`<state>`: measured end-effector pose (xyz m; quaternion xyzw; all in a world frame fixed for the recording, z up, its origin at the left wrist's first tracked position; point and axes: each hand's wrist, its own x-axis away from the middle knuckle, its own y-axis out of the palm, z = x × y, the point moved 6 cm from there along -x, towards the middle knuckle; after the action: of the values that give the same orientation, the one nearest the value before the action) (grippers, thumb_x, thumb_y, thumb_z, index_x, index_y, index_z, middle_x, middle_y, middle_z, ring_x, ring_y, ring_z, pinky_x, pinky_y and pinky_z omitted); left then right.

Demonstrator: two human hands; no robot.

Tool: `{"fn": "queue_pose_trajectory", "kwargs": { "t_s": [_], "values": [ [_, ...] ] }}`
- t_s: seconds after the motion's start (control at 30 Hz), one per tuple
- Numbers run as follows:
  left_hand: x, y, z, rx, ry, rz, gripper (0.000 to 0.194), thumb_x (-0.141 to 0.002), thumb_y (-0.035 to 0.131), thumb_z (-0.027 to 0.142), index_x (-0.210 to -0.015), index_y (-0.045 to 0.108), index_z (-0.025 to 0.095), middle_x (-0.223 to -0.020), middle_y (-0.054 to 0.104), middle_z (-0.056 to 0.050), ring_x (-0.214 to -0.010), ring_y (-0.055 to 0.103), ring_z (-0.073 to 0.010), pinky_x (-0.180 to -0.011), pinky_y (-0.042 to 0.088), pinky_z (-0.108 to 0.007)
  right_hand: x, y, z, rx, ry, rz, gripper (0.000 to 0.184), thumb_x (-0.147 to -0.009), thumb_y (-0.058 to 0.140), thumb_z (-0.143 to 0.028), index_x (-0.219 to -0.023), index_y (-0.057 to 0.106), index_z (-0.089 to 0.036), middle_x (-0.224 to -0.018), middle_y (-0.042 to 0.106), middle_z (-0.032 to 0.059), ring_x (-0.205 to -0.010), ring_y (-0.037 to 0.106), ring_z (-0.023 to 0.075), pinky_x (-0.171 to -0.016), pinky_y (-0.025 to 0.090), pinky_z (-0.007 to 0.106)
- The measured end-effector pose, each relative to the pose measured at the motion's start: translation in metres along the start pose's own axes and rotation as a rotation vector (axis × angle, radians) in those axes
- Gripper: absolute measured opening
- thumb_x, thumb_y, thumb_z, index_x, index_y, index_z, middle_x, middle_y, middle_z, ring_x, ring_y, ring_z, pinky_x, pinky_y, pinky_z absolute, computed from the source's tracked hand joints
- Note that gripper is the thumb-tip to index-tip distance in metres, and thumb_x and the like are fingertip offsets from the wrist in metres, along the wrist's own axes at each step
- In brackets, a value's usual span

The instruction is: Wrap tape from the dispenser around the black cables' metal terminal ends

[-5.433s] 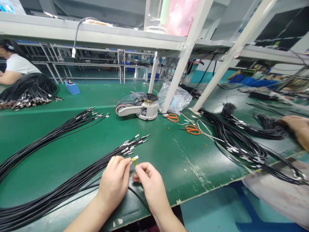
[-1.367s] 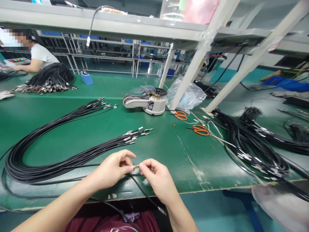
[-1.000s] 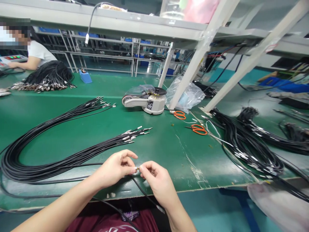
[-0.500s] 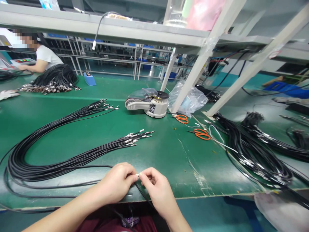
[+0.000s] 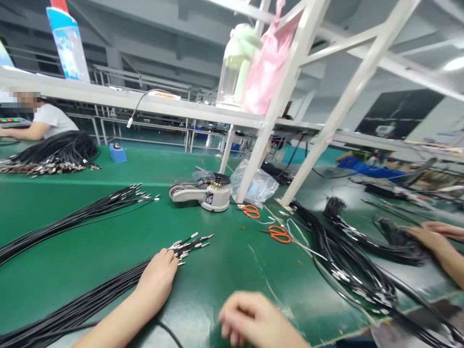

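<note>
My left hand [image 5: 159, 273] lies over a bundle of black cables [image 5: 119, 280], its fingers closed round them just behind the connector ends. Metal and white-labelled tips [image 5: 194, 246] stick out past my fingertips. My right hand [image 5: 253, 316] is off to the right, above the green table near the front edge. Its fingers are loosely curled and slightly blurred, with nothing visible in them. The other end of the cables [image 5: 126, 193] lies farther back on the left. One cable [image 5: 168, 333] loops out between my hands.
A tape dispenser [image 5: 213, 195] stands behind, near orange-handled scissors [image 5: 279, 234] and a second pair [image 5: 251, 211]. White posts [image 5: 261, 145] carry a shelf. More black cables [image 5: 348, 261] lie right, where another person's hands [image 5: 431, 237] work. Another person [image 5: 54, 121] sits far left.
My hands have parted. The left moved up and left from a small cable end onto the bundle; the right let go and moved down and right. The view has tilted up.
</note>
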<state>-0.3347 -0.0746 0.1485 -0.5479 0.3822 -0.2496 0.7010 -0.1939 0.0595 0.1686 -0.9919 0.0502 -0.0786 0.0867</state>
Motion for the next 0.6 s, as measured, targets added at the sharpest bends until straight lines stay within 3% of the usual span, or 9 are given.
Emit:
{"fn": "queue_pose_trajectory", "kwargs": {
  "t_s": [0.13,0.27,0.4,0.6],
  "values": [
    [0.013,0.002,0.000,0.184,-0.017,0.041,0.030,-0.088,0.032,0.016,-0.080,0.061,0.018,-0.081,0.063,-0.009,-0.077,0.058,-0.0235,-0.073,0.047,-0.036,-0.074,-0.075,-0.028,-0.344,-0.031,0.446,0.016,-0.072,0.071,-0.028,-0.074,0.067,-0.012,-0.065,0.066,0.0014,-0.052,0.056,0.0083,-0.049,0.044,0.018],
    [0.025,0.018,-0.009,0.689,-0.155,-0.062,0.027,-0.087,0.039,0.031,-0.099,0.062,0.024,-0.086,0.069,-0.003,-0.076,0.063,-0.0172,-0.071,0.051,-0.025,-0.152,-0.119,-0.045,-0.437,0.045,0.598,0.015,-0.086,0.057,-0.025,-0.084,0.062,-0.011,-0.078,0.064,0.0021,-0.060,0.058,0.0086,-0.054,0.048,0.020],
    [0.023,0.031,-0.019,0.925,-0.285,-0.135,0.034,-0.083,0.043,0.043,-0.096,0.070,0.026,-0.104,0.069,-0.002,-0.098,0.061,-0.0196,-0.089,0.045,-0.026,-0.211,-0.129,-0.049,-0.508,0.170,0.666,0.022,-0.090,0.052,-0.030,-0.104,0.057,-0.014,-0.098,0.062,0.0051,-0.077,0.062,0.0154,-0.065,0.053,0.032],
    [0.024,0.040,-0.029,1.147,-0.410,-0.152,0.026,-0.073,0.054,0.042,-0.075,0.065,0.018,-0.070,0.065,-0.002,-0.065,0.057,-0.0167,-0.063,0.045,-0.025,-0.245,-0.120,-0.051,-0.569,0.203,0.721,0.025,-0.089,0.053,-0.029,-0.110,0.055,-0.015,-0.106,0.060,0.0068,-0.085,0.062,0.0178,-0.071,0.054,0.035]
  ]
}}
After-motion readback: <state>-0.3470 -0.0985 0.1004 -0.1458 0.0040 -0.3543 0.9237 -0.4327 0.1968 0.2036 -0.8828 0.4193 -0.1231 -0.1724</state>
